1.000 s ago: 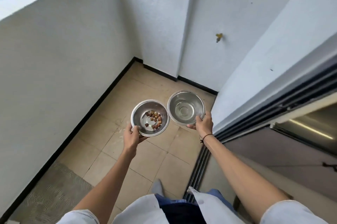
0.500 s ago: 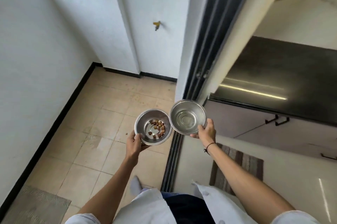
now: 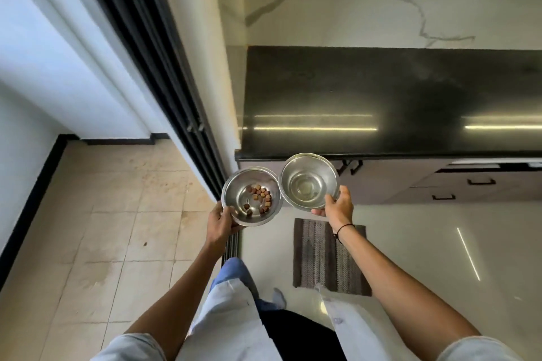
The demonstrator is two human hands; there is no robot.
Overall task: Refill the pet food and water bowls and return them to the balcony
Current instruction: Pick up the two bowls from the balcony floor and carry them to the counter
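The left hand [image 3: 219, 221] grips the near-left rim of a steel food bowl [image 3: 251, 196], thumb over the edge and fingers underneath. A small scatter of brown kibble [image 3: 259, 198] lies in the bottom of it, mostly toward the right side. The right hand [image 3: 338, 206] holds a second steel bowl, the water bowl [image 3: 308, 181], by its near-right rim, thumb on the edge and fingers curled beneath; a shallow pool of clear water sits at its base. A thin black band [image 3: 343, 228] circles the right wrist. Both bowls are carried in the air at about the same height, side by side, rims touching or nearly so, the water bowl a little farther and to the right.

Beyond the bowls runs a dark polished bench [image 3: 390, 102] with strip-light reflections along its near edge, and below it pale cabinet drawers with black handles [image 3: 481, 182]. A veined white wall rises at the far side. A grey striped mat [image 3: 325, 261] lies on the glossy floor under the right forearm. To the left, black sliding-door tracks [image 3: 164, 67] divide the room from the balcony floor [image 3: 117, 214], laid in stained beige tiles with a black skirting along white walls. At the near edge show a white coat, blue trousers and a socked foot
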